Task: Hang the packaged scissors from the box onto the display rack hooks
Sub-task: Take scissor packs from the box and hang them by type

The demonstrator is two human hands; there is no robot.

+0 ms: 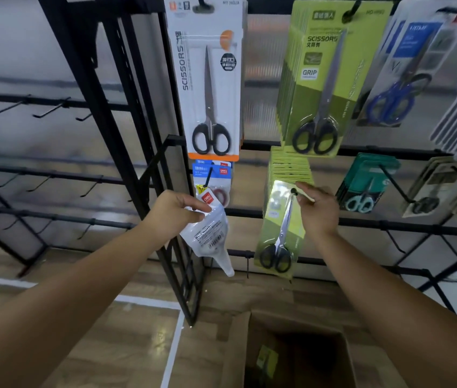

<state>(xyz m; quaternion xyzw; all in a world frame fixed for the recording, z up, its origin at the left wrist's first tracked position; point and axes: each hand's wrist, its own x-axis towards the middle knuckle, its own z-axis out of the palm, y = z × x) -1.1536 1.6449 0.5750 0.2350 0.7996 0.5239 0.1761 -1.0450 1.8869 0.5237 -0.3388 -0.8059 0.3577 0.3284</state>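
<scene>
My left hand point(175, 212) grips the top of a clear-and-white packaged pair of scissors point(209, 233), which hangs tilted just below a hook point(207, 177) holding blue-topped packs. My right hand point(318, 210) touches the tip of another hook point(294, 191), with its fingers at the top of a green scissors pack point(279, 228) that hangs in front of a stack of the same packs. The open cardboard box point(294, 351) stands on the floor below, with a green pack point(266, 359) inside.
The black display rack point(361, 221) carries a white scissors pack point(207, 79), a green stack point(314, 88), blue-handled packs point(406, 79) and teal packs point(367, 183). To the left stands a second rack with bare hooks point(51, 107). The floor is wooden with white lines.
</scene>
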